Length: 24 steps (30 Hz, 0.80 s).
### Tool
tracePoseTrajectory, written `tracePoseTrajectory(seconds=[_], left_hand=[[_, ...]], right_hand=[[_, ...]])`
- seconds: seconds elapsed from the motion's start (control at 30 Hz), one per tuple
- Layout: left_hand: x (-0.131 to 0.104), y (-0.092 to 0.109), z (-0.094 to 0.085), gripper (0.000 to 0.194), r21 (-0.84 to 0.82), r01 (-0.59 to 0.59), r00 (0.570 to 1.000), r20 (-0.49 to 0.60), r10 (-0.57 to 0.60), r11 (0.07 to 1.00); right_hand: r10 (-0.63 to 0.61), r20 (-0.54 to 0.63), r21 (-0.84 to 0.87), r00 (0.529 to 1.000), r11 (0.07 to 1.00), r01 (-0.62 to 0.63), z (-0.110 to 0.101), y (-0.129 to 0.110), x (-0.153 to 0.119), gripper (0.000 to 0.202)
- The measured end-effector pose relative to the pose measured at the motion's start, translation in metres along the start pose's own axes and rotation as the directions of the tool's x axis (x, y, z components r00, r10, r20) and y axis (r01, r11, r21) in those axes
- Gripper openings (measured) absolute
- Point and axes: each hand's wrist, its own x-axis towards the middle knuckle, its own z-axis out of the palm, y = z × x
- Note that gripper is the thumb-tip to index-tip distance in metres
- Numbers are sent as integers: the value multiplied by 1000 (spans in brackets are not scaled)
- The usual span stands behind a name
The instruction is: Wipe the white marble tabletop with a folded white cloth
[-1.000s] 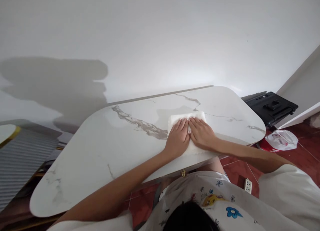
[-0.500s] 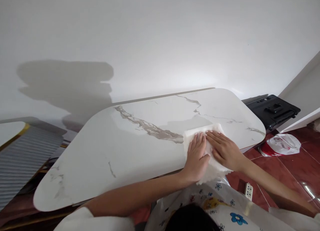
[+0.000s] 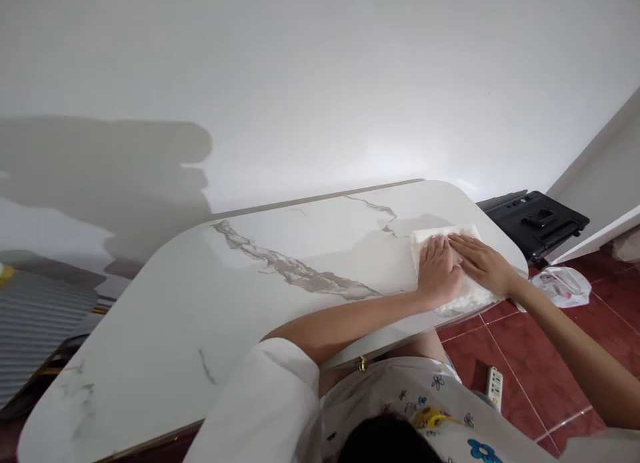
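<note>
A white cloth (image 3: pixel 470 291) lies spread on the right part of a white marble-patterned tabletop (image 3: pixel 165 303), reaching its front edge. Pressed flat on the cloth is my left hand (image 3: pixel 439 271), its fingers stretched out and pointing away from me. Close beside it on the right, my right hand (image 3: pixel 480 261) also rests flat on the cloth, fingers extended toward the left. The fingertips of both hands nearly meet near the cloth's back edge. Neither hand is wrapped round anything.
A black case (image 3: pixel 537 219) stands beyond the table's right end. On the red tiled floor (image 3: pixel 520 356) are a white plastic bag (image 3: pixel 563 286) and a power strip (image 3: pixel 495 387). A ribbed grey surface (image 3: pixel 45 323) is at the left, and a wall runs behind the table.
Both hands and the cloth have moved right and slightly away from me, toward the table's right end. The view has shifted a little, and my left arm now reaches farther over the tabletop.
</note>
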Motion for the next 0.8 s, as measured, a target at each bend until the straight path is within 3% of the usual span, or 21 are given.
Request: tracePoseTrajectory(seconds=[0.23,0.47,0.67,0.8], left_hand=[[50,-23,-9,57,93,11,996,-88,-3,996],[108,-58,-28,55,159,66,979,-202,-33,985],[144,-95,-53,52,201,143,955,-286,-82,969],[160,-115,-64,53,240,152,953,-292,-78,959]], right_hand=[[-28,-2,-52,1000,998,28,14,35,52,50],[-36,38,-60,999,997,39,30,67,129,49],[-31,81,-61,996,997,36,49,78,198,51],[-48,68,-52,997,997,52,58,82,227,51]])
